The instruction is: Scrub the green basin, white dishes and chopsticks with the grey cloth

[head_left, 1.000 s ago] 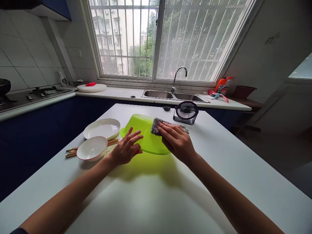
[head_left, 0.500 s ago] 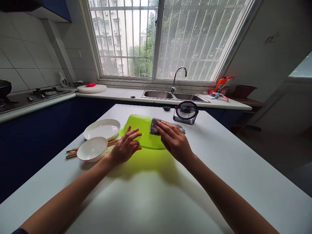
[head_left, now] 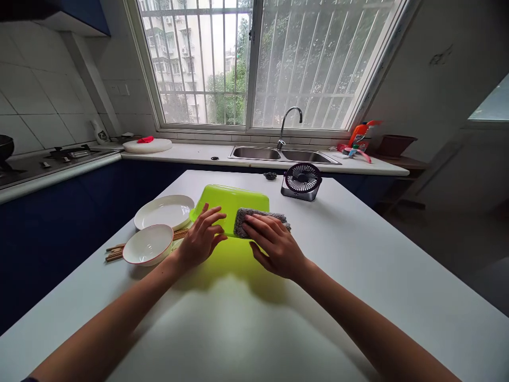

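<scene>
A translucent bright green plastic container (head_left: 236, 197) sits over the white table, its broad face towards me. My left hand (head_left: 201, 237) is at its left side, fingers spread and held against it, with the thumb apart. Under the fingers of my right hand (head_left: 274, 244), a folded grey cloth (head_left: 242, 220) is pressed on the container's lower right part. Left of my left hand stand a white bowl (head_left: 149, 245) with a red rim and an oval white plate (head_left: 164, 212). Wooden chopsticks (head_left: 115, 253) lie beneath the bowl, partly hidden.
A small black fan (head_left: 303, 180) and a dark scouring ball (head_left: 270, 175) are at the table's far end. Beyond are a double sink (head_left: 256, 153) with a faucet (head_left: 281, 132), a round white board (head_left: 147, 146), an orange bottle (head_left: 359, 133) and a stove (head_left: 51, 162).
My right hand has moved the grey cloth down and slightly left across the green container. My left hand has stayed nearly in place. The whole view has shifted slightly.
</scene>
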{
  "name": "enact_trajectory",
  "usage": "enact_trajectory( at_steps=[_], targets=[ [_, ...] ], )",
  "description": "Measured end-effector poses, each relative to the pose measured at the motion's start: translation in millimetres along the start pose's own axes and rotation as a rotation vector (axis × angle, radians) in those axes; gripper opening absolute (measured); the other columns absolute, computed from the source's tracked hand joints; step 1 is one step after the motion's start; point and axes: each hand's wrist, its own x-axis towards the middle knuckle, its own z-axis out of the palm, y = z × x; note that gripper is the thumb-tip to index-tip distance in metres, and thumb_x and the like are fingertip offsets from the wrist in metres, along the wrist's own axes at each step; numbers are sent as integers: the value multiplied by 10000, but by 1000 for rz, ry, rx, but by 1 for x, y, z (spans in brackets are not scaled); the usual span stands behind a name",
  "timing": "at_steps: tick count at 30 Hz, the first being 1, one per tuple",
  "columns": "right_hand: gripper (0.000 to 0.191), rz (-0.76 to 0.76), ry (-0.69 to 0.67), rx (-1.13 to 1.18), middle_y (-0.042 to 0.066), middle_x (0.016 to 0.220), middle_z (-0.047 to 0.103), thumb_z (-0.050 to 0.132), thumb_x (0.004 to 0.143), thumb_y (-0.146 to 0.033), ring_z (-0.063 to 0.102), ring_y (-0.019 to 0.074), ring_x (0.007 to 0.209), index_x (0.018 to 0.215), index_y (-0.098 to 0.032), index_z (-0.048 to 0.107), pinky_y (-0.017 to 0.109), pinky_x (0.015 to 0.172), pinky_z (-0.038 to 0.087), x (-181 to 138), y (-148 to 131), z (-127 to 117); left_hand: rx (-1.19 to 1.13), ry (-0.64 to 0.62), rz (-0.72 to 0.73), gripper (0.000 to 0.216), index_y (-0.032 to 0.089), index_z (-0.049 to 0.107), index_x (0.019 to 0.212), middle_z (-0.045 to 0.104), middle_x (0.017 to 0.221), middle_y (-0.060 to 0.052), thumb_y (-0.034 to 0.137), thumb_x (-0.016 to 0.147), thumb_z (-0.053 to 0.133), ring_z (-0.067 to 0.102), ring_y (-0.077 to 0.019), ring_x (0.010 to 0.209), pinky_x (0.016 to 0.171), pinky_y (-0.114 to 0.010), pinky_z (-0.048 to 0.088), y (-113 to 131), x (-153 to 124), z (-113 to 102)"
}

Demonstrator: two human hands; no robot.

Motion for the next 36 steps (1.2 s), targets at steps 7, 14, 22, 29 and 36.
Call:
enact_trajectory(
  at_steps=[7, 14, 22, 29, 36],
  targets=[
    [516, -57, 37, -48, 197, 1444, 549, 560, 970, -155, 365, 290, 1459, 1469, -98, 441, 517, 1164, 421, -1, 5, 7, -44, 40, -38, 70, 227, 487, 1010, 620, 1186, -85, 179, 978, 526, 552, -253, 1301, 1092, -583, 489, 4, 5, -3],
    [497, -136, 68, -128, 187, 1413, 572, 521, 964, -62, 392, 283, 1436, 1457, -66, 454, 487, 1153, 448, -4, 12, 3, -77, 43, -48, 40, 226, 488, 1028, 613, 1179, -85, 204, 997, 501, 556, -241, 1295, 1105, -571, 479, 7, 7, -2],
    [399, -181, 46, -187, 183, 1379, 597, 519, 961, -45, 437, 288, 1407, 1358, -36, 555, 485, 1152, 455, 7, 8, -13, -188, -10, -130, 100, 210, 504, 1060, 561, 1218, -114, 190, 969, 539, 533, -274, 1316, 1110, -558, 468, 10, 10, -5],
    [461, -145, 20, -168, 160, 1393, 592, 522, 963, -57, 449, 274, 1401, 1422, -87, 507, 475, 1158, 451, 11, 6, -14, -190, -12, -186, 86, 221, 541, 1022, 589, 1258, -98, 169, 958, 568, 503, -265, 1351, 1129, -528, 448, 24, 19, -7],
    [446, -45, 43, 22, 179, 1403, 586, 562, 980, -221, 445, 281, 1408, 1410, -109, 529, 498, 1157, 434, 12, 7, -17, -249, -27, -177, 47, 221, 566, 978, 664, 1209, -73, 184, 956, 586, 499, -254, 1363, 1146, -514, 426, 21, 19, -8]
  ],
)
